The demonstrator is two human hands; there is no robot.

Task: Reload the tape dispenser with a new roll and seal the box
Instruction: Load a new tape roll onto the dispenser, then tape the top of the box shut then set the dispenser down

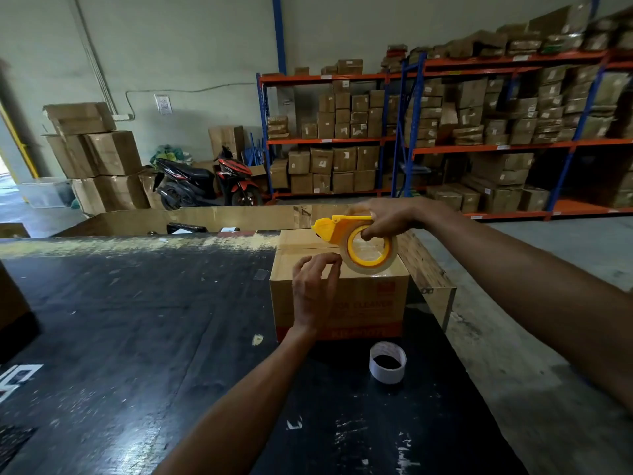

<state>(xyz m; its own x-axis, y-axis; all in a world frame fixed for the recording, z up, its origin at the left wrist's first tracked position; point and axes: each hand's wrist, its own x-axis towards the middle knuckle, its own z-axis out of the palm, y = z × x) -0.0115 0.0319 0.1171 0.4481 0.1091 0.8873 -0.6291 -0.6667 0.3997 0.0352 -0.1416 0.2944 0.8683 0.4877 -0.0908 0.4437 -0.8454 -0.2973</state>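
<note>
A brown cardboard box [370, 299] with red print stands on the black table [137, 320]. Above its top, my right hand [387, 219] grips a yellow tape dispenser [339, 228] loaded with a clear tape roll [371, 258]. One finger reaches into the roll's centre. My left hand [313, 289] rests at the box's near top edge, just left of the roll, its fingertips pinched together close to the tape. Whether they hold the tape end is unclear. An empty white tape core [387, 362] stands on the table in front of the box.
A long open cardboard bin [205, 217] runs along the table's far edge. Beyond are stacked cartons [99, 156], a parked motorbike [205, 183] and shelving racks [479, 132] full of boxes. The table's right edge drops to a concrete floor [531, 337].
</note>
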